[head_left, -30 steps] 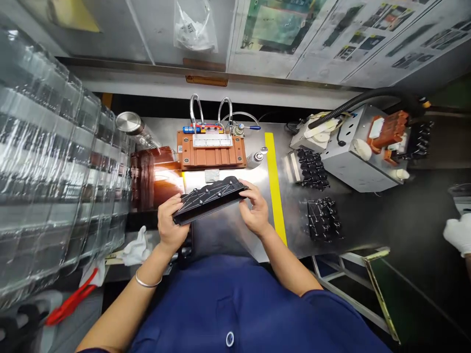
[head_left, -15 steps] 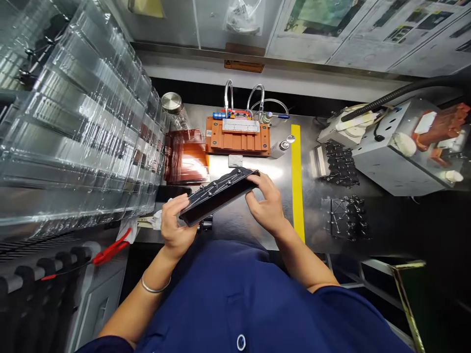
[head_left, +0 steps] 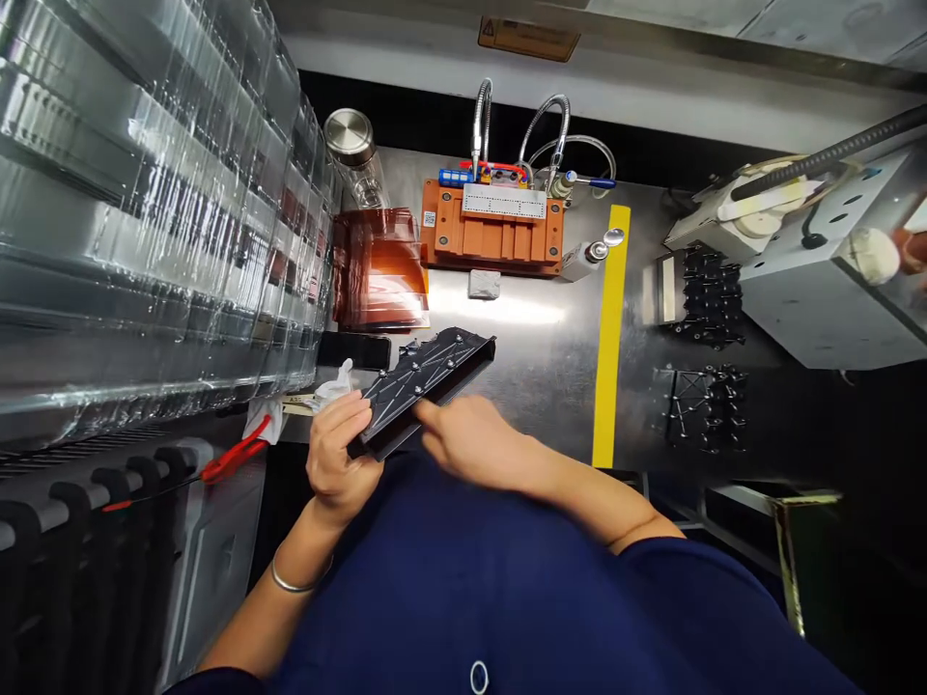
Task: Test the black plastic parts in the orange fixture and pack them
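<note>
A long black plastic part point(head_left: 427, 372) with raised ribs and small metallic studs is held tilted above the bench. My left hand point(head_left: 340, 446) grips its near left end, thumb below and fingers on top. My right hand point(head_left: 467, 439) is at the near edge of the part, around its middle, with the fingers bent toward its open side. The fingertips are partly hidden by the part's edge, so whether they pinch anything does not show. Behind the part, an orange fixture point(head_left: 499, 232) stands on the bench, with a small grey block point(head_left: 485, 284) in front of it.
Stacked clear trays point(head_left: 181, 212) rise at left. Near them are a glass jar point(head_left: 351, 140), amber sheets point(head_left: 380, 280), a black phone point(head_left: 354, 349) and red-handled pliers point(head_left: 236, 458). Right of the yellow strip point(head_left: 612, 338) lie more black parts point(head_left: 710, 299) beside a grey machine point(head_left: 832, 280).
My right hand has left the far right end of the black part and moved left and nearer me to its middle. My left hand still holds it. The view has shifted downward.
</note>
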